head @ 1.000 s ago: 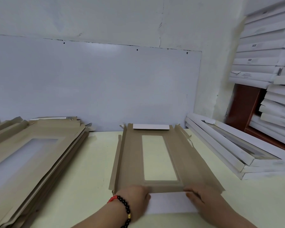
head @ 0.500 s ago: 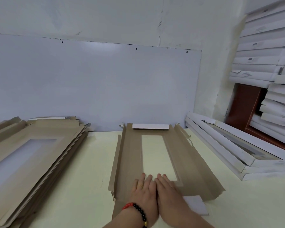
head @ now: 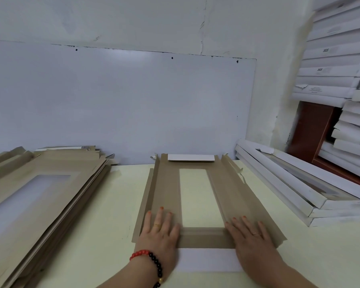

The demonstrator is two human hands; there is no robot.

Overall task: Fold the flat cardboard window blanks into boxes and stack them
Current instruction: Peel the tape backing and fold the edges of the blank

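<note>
Brown cardboard fills the left of the table: a pile of flat blanks [head: 44, 190], windows up, waits untouched on the pale yellow tabletop [head: 104, 215]. At centre lies the blank in hand [head: 229, 190], brown side up, its long window showing the tabletop through it. The left hand [head: 159, 231], fingers straight and spread, presses flat on the strip left of the window, near the front edge. The right hand [head: 250, 235] lies the same way on the strip to the right, flat and gripping nothing. Between the 2 wrists a white front flap [head: 206, 259] sticks out toward the person; a matching white flap [head: 191, 157] sits at the far end.

My judgement: this is the creasing step. To do it well, keep both palms pinning the panel just behind the score line, press evenly, then lift the front flap along its whole width so the fold runs straight.

At right, finished white boxes [head: 295, 190] lie stacked, with more boxes [head: 333, 59] piled behind.
</note>
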